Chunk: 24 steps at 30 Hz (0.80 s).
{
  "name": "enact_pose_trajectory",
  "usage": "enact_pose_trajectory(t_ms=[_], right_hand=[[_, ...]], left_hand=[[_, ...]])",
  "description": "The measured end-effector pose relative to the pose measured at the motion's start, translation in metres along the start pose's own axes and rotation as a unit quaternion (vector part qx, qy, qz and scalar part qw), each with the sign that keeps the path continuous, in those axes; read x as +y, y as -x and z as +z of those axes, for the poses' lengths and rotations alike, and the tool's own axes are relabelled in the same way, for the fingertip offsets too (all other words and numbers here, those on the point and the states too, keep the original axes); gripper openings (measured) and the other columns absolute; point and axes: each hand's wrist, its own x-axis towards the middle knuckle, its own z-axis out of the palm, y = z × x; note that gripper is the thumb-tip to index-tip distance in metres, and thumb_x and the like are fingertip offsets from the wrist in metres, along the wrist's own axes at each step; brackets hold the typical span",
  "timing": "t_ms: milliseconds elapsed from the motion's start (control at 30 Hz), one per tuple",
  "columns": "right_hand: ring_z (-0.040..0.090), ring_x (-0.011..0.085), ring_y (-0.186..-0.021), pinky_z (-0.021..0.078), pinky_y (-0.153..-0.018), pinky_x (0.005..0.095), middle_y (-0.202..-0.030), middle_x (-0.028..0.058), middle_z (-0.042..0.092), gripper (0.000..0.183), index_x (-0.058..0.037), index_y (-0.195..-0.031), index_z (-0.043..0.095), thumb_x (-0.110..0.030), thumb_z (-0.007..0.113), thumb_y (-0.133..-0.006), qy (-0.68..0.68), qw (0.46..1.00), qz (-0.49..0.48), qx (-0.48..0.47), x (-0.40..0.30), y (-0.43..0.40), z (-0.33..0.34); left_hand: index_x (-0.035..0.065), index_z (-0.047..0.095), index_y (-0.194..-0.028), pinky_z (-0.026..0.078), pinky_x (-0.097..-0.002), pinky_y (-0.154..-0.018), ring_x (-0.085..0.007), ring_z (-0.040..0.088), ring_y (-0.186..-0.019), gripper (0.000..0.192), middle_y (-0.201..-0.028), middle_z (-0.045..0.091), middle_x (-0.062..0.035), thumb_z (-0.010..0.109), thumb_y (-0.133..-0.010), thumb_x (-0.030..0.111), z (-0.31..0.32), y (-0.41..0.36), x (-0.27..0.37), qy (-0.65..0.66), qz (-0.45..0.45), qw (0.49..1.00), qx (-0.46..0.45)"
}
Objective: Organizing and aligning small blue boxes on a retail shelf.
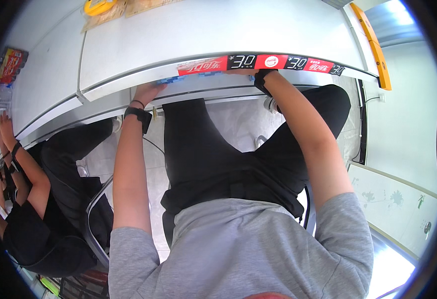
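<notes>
Below the front edge of a white table, my left hand reaches into an open drawer or lower shelf. Its thumb is beside a blue patterned item, and the table edge hides the other fingers. My right hand is mostly covered by a red and black price strip that bears writing and runs along the table edge. Between the two hands another blue item shows under the strip, and a bit of blue appears near my right wrist. Whether either hand grips anything is hidden.
A yellow object rests on brown sheets at the far edge. Orange edging lines the table's right end. To the left, another person's hand is near clear plastic packaging and a red and yellow pack.
</notes>
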Motion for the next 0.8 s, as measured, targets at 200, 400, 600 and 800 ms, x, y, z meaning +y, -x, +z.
enact_pose_trajectory(t_ms=[200, 400, 600, 800], right_hand=[[0.063, 0.0247, -0.102, 0.05, -0.088, 0.0379, -0.111, 0.0094, 0.067, 0.048, -0.0096, -0.11, 0.064, -0.045, 0.074, -0.078, -0.009, 1.0, 0.002, -0.007, -0.001, -0.002, 0.002], [0.063, 0.0244, -0.102, 0.05, -0.088, 0.0379, -0.112, 0.0091, 0.066, 0.048, -0.0099, -0.11, 0.064, -0.045, 0.074, -0.078, -0.014, 1.0, 0.005, -0.014, 0.0, -0.001, 0.001], [0.062, 0.0241, -0.103, 0.05, -0.088, 0.0379, -0.113, 0.0088, 0.066, 0.047, -0.0102, -0.109, 0.064, -0.045, 0.074, -0.078, -0.019, 1.0, 0.009, -0.017, 0.002, 0.003, 0.0], [0.062, 0.0238, -0.103, 0.0499, -0.088, 0.0379, -0.113, 0.0085, 0.066, 0.047, -0.0105, -0.109, 0.064, -0.045, 0.074, -0.078, -0.023, 0.999, 0.01, -0.022, 0.002, 0.002, 0.001]], left_hand=[[0.0065, 0.057, -0.129, 0.04, -0.0356, -0.103, -0.0303, 0.054, -0.121, 0.058, -0.128, 0.059, -0.0171, 0.072, -0.082, 0.037, 0.001, -0.004, -0.008, 0.019, 0.02, 1.0, 0.002], [0.0063, 0.055, -0.131, 0.041, -0.0349, -0.101, -0.0288, 0.055, -0.119, 0.059, -0.128, 0.06, -0.0161, 0.074, -0.082, 0.034, 0.0, -0.006, -0.003, 0.011, -0.019, 1.0, -0.021], [0.0051, 0.052, -0.133, 0.042, -0.0361, -0.101, -0.0302, 0.055, -0.119, 0.063, -0.128, 0.06, -0.0174, 0.076, -0.081, 0.031, -0.002, -0.004, 0.002, 0.011, -0.02, 1.0, -0.015], [0.0049, 0.052, -0.133, 0.041, -0.0356, -0.102, -0.0305, 0.055, -0.12, 0.064, -0.129, 0.059, -0.0176, 0.077, -0.08, 0.031, -0.005, -0.003, 0.004, 0.013, -0.025, 0.999, -0.028]])
